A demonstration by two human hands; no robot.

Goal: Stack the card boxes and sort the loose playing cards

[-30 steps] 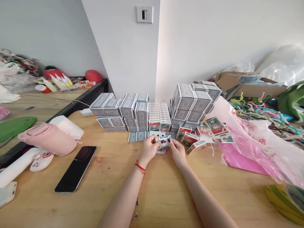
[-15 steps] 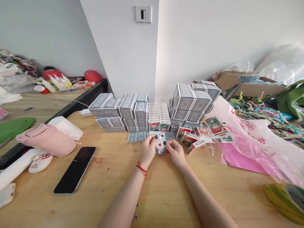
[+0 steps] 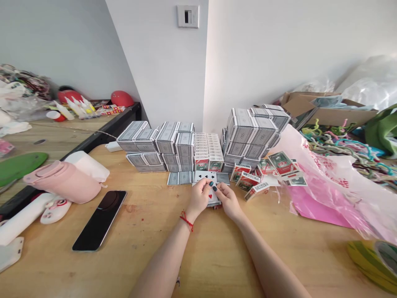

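My left hand (image 3: 199, 198), with a red string at the wrist, and my right hand (image 3: 228, 199) meet over a small pile of playing cards (image 3: 212, 195) on the wooden table (image 3: 149, 231). Both hands pinch cards; a heart card shows between the fingers. Another card with black pips (image 3: 203, 176) lies face up just behind them. Stacks of grey-backed card packs (image 3: 161, 142) stand behind, with a taller stack (image 3: 251, 132) to the right. Loose red and green card boxes (image 3: 257, 176) lie scattered right of my hands.
A black phone (image 3: 99, 219) lies at the left, beside a pink bottle (image 3: 63, 182) and white rolls. A pink plastic bag (image 3: 325, 186) spreads at the right, with cardboard boxes and coloured cords behind. A yellow-green tape roll (image 3: 372, 260) sits at the lower right.
Both hands have lowered slightly toward the table with the cards; the card held between them shifted from tilted up to lying lower over the pile.
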